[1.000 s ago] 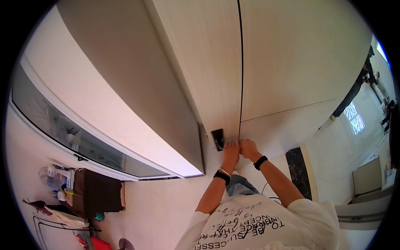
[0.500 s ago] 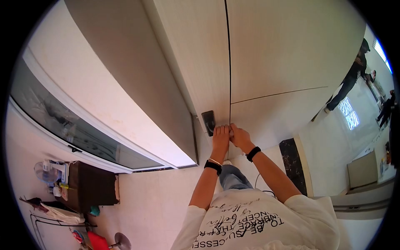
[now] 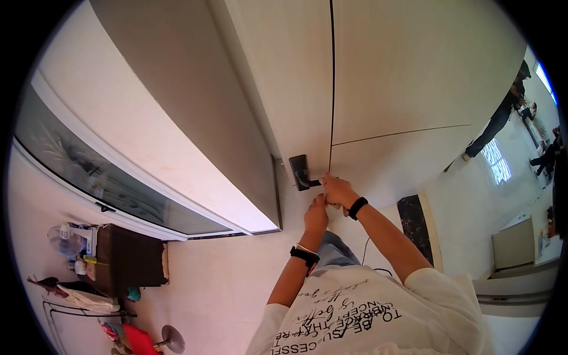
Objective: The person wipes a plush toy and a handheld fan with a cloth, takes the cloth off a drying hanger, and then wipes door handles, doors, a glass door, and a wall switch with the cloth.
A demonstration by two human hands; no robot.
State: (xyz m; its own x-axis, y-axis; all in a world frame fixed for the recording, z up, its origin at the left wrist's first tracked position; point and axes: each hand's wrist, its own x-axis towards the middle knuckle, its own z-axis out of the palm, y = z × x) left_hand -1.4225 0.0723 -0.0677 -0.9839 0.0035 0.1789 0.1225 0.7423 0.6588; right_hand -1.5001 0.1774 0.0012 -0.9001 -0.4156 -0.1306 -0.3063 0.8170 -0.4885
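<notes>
A black door handle with a dark plate (image 3: 300, 172) is fixed on the pale wood-grain door (image 3: 402, 71), beside a thin vertical dark groove. My right hand (image 3: 338, 190) is closed near the end of the handle lever; what its fingers hold is too small to name. Just below and to the left, my left hand (image 3: 316, 214) has its fingers bent together, touching or almost touching the right one. Whatever lies between the fingers is hidden. Both wrists carry black bands.
A sliding glass window (image 3: 112, 183) runs along the left. Below it stand a dark brown cabinet (image 3: 133, 257) with a small fan, and a rack with cloths. Another person (image 3: 503, 112) stands beyond the door at the right.
My left hand has moved down off the door's groove area, away from the handle. The handle lever now shows. My right hand has shifted slightly toward it.
</notes>
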